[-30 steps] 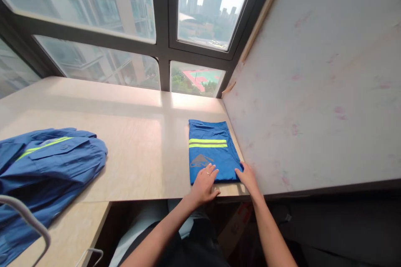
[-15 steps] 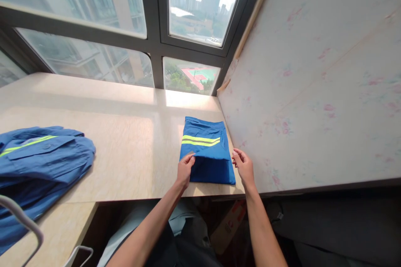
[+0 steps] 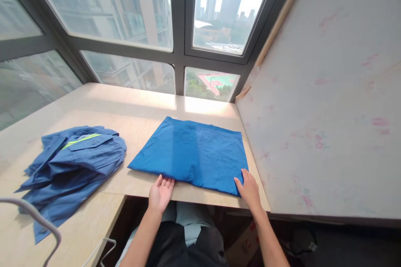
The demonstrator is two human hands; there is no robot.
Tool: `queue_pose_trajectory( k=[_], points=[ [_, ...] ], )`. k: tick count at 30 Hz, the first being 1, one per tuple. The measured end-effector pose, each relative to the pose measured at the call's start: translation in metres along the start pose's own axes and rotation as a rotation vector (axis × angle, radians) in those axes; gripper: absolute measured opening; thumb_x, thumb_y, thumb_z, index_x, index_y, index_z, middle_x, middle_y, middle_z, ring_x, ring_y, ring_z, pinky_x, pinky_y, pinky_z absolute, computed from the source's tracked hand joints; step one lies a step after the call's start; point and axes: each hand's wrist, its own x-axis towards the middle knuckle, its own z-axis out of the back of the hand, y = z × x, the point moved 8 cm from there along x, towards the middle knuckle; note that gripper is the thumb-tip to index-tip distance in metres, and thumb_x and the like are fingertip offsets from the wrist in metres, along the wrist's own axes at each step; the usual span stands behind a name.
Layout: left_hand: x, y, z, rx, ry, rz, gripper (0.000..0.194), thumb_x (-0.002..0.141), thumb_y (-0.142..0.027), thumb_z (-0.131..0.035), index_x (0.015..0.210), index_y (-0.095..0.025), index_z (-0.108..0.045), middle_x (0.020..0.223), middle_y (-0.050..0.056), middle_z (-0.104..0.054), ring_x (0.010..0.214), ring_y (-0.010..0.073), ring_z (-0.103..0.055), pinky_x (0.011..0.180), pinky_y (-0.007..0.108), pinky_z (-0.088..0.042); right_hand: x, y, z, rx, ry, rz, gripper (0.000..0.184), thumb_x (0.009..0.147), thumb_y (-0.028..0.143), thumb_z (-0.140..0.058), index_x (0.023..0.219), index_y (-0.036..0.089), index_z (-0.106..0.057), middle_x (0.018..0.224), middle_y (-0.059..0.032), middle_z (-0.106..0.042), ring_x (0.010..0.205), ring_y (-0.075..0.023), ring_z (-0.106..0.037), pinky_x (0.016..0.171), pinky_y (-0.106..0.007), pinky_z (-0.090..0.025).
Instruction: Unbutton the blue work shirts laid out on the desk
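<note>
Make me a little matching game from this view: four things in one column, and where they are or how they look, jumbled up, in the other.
Column one
1. Left hand
2. Cloth
3. Right hand
4. Garment

Column two
A. At the cloth's near right corner
B. Crumpled, with yellow-green stripes
C. Palm up, at the cloth's near edge
D. Laid out flat, plain bright blue on top

Right pairs: 1-C, 2-D, 3-A, 4-B
</note>
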Motion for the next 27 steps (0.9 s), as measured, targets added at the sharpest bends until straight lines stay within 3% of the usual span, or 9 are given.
queue_pose_trajectory(
  k=[5,8,11,13,16,20,24,27],
  points=[
    [-0.031,-0.004,0.023,0.302,-0.011,-0.041,0.015,0.084,-0.008,-0.056,0.094,-0.018,-0.061,0.101,0.012,-0.07,0.093,0.0245,-0.072,0.076,0.037,-0.06,0.028,0.031,-0.018,0.029,0.028,0.124,0.051,0.077,0.037,-0.067,0.124,0.018,-0.062,0.137,-0.0165,-0.056,0.135,-0.0343,-0.045,0.118,-0.051,-0.027],
    [-0.039,0.007,0.015,0.672,0.153,-0.125,0.025,0.075,-0.015,-0.07,0.099,-0.019,-0.068,0.114,0.017,-0.069,0.11,0.0335,-0.066,0.086,0.046,-0.058,0.046,0.063,-0.048,-0.029,0.131,0.27,0.053,0.081,0.035,-0.063,0.131,0.018,-0.059,0.144,-0.0145,-0.051,0.139,-0.0311,-0.041,0.118,-0.049,-0.027],
    [-0.046,0.019,-0.008,1.047,0.39,-0.404,0.038,0.07,-0.022,-0.076,0.107,-0.021,-0.072,0.129,0.016,-0.063,0.13,0.0348,-0.053,0.11,0.05,-0.042,0.064,0.092,-0.087,-0.156,0.234,0.376,0.058,0.086,0.038,-0.06,0.139,0.015,-0.052,0.15,-0.0166,-0.045,0.142,-0.0305,-0.037,0.117,-0.048,-0.03],
    [-0.048,0.032,-0.023,1.252,0.539,-0.574,0.047,0.075,-0.026,-0.071,0.122,-0.022,-0.067,0.142,0.014,-0.055,0.138,0.0319,-0.044,0.119,0.05,-0.03,0.079,0.107,-0.112,-0.244,0.27,0.395,0.062,0.088,0.038,-0.058,0.143,0.013,-0.047,0.152,-0.0177,-0.041,0.143,-0.0302,-0.035,0.116,-0.047,-0.031],
    [-0.042,0.055,-0.033,1.599,0.657,-0.668,0.056,0.083,-0.025,-0.058,0.138,-0.015,-0.054,0.151,0.017,-0.044,0.143,0.0304,-0.036,0.12,0.051,-0.027,0.104,0.127,-0.142,-0.412,0.29,0.403,0.066,0.091,0.035,-0.056,0.149,0.009,-0.039,0.155,-0.0196,-0.036,0.145,-0.0287,-0.032,0.116,-0.044,-0.031],
    [-0.039,0.069,-0.037,1.946,0.661,-0.812,0.057,0.087,-0.021,-0.048,0.143,-0.009,-0.047,0.153,0.018,-0.04,0.144,0.0294,-0.034,0.117,0.049,-0.033,0.14,0.151,-0.162,-0.612,0.278,0.401,0.061,0.096,0.029,-0.048,0.151,0.006,-0.033,0.156,-0.0194,-0.034,0.144,-0.0242,-0.034,0.115,-0.036,-0.031],
    [-0.046,0.074,-0.041,2.102,0.597,-0.919,0.059,0.085,-0.015,-0.045,0.144,-0.008,-0.047,0.153,0.017,-0.04,0.144,0.0302,-0.035,0.115,0.047,-0.034,0.169,0.168,-0.168,-0.65,0.253,0.391,0.055,0.096,0.023,-0.049,0.148,0.009,-0.038,0.152,-0.0203,-0.041,0.141,-0.0271,-0.038,0.116,-0.045,-0.024],
    [-0.048,0.078,-0.046,2.118,0.584,-0.94,0.06,0.086,-0.019,-0.045,0.145,-0.01,-0.046,0.154,0.016,-0.038,0.144,0.0299,-0.034,0.115,0.048,-0.032,0.185,0.175,-0.169,-0.675,0.247,0.367,0.052,0.094,0.024,-0.054,0.143,0.009,-0.045,0.138,-0.0218,-0.056,0.13,-0.03,-0.05,0.112,-0.049,-0.027]
  ],
)
